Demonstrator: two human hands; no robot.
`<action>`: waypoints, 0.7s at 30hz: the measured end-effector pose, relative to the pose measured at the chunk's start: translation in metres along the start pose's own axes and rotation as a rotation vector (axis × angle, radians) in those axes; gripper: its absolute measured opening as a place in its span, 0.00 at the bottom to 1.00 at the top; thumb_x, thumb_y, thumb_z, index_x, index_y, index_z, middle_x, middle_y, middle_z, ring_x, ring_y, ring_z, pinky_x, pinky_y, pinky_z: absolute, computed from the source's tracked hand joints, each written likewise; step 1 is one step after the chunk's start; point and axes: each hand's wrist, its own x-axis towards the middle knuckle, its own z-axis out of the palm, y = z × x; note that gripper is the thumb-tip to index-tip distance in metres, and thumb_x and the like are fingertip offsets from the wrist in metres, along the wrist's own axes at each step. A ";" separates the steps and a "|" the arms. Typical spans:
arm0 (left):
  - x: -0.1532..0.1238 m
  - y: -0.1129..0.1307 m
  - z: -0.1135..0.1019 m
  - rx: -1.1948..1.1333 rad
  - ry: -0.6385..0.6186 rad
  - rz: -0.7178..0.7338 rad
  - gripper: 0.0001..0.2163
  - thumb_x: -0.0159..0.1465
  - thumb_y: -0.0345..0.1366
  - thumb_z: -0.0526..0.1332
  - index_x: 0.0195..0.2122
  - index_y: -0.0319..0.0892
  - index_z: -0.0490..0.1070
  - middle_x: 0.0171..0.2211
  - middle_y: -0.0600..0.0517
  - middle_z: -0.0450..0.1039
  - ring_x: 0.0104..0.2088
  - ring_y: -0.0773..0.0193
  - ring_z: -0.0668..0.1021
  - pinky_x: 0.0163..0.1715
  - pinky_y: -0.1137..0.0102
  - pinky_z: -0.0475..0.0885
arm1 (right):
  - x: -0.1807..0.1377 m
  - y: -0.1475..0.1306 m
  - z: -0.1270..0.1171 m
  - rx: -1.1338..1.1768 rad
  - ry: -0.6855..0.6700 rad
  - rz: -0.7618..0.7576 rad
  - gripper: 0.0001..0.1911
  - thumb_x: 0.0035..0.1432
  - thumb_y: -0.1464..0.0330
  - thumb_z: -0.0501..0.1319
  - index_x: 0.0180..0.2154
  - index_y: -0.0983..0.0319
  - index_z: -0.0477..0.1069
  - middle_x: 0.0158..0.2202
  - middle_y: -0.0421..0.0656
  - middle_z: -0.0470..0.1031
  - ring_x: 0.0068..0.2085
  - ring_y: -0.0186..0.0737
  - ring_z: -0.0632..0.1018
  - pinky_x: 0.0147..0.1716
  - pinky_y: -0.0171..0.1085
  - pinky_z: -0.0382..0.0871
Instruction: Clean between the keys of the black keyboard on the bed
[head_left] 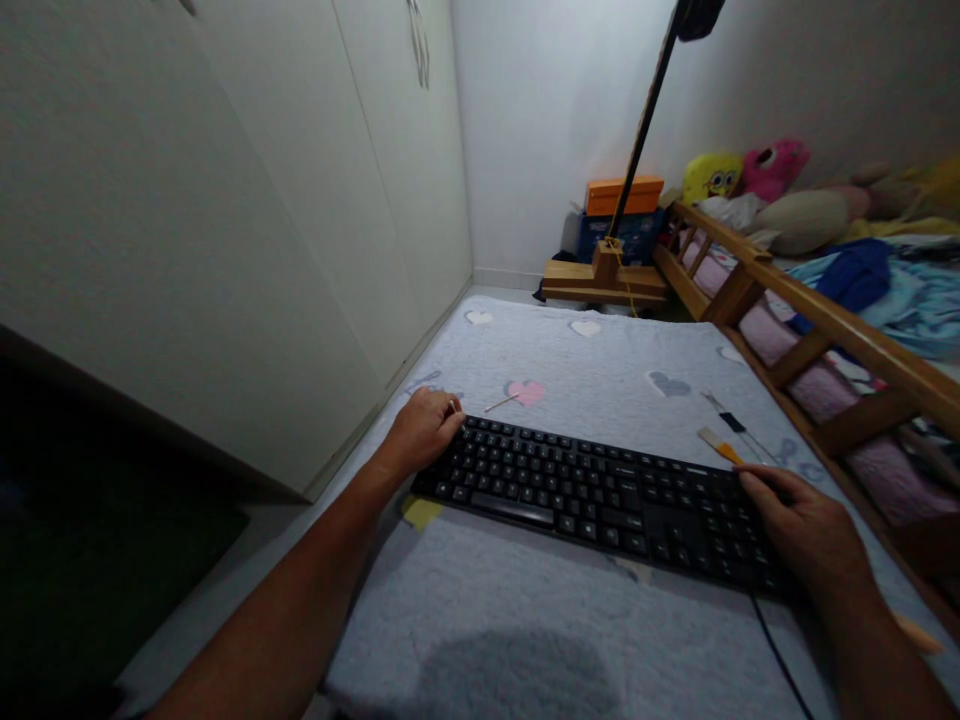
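A black keyboard (pixel 555 485) lies slightly slanted on a pale blue cloth with hearts. At its left end, my left hand (pixel 424 430) is closed in a pinch around a thin, pale-tipped stick that looks like a cotton swab (pixel 453 405), touching the upper left keys. My right hand (pixel 806 525) grips the keyboard's right end, thumb along the top corner and fingers partly hidden. Another cotton swab (pixel 501 402) rests on the cloth just behind the keyboard. Near my right hand are a small flat brush (pixel 718 444) with an orange handle and a thin tool (pixel 735 423) with a black middle.
A cable (pixel 776 640) runs from the keyboard toward the front edge. White cupboard doors (pixel 322 200) stand along the left. To the right is a wooden bed rail (pixel 840 290) with plush toys and bedding behind it. A wooden stand (pixel 604 275) and an orange box (pixel 622 195) are at the back.
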 end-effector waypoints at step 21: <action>-0.010 -0.004 0.013 -0.239 0.136 0.064 0.07 0.64 0.36 0.60 0.29 0.44 0.73 0.30 0.51 0.74 0.38 0.56 0.74 0.43 0.61 0.68 | 0.001 -0.001 0.002 -0.038 -0.002 0.002 0.29 0.40 0.45 0.57 0.35 0.58 0.80 0.38 0.49 0.81 0.42 0.60 0.79 0.47 0.54 0.70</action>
